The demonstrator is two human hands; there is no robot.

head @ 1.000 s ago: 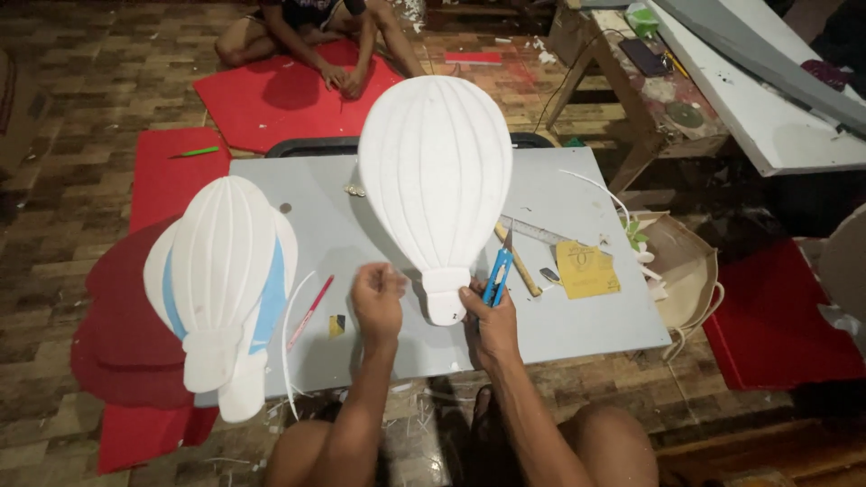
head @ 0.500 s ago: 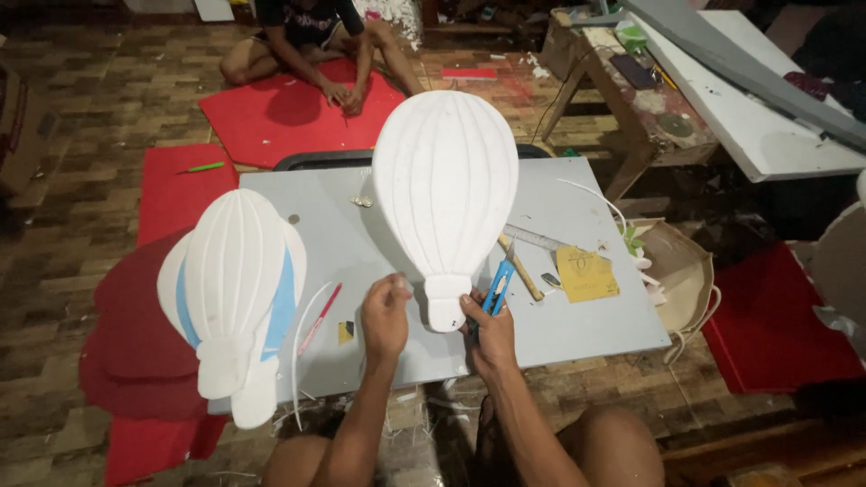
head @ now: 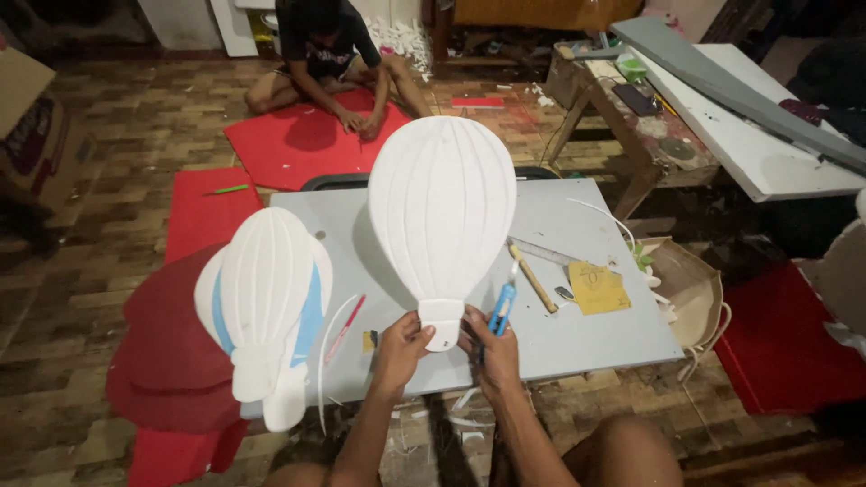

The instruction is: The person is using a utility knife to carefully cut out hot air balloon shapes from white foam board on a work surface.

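Left hand (head: 401, 350) fingers pinch the left side of the basket end of a white foam balloon (head: 443, 206), which stands upright above the grey board (head: 586, 334). Right hand (head: 492, 347) grips the right side of that end while also holding a blue cutter (head: 502, 307). A second balloon (head: 266, 302) with blue stripes lies at the board's left edge, a red pen (head: 344, 328) beside it.
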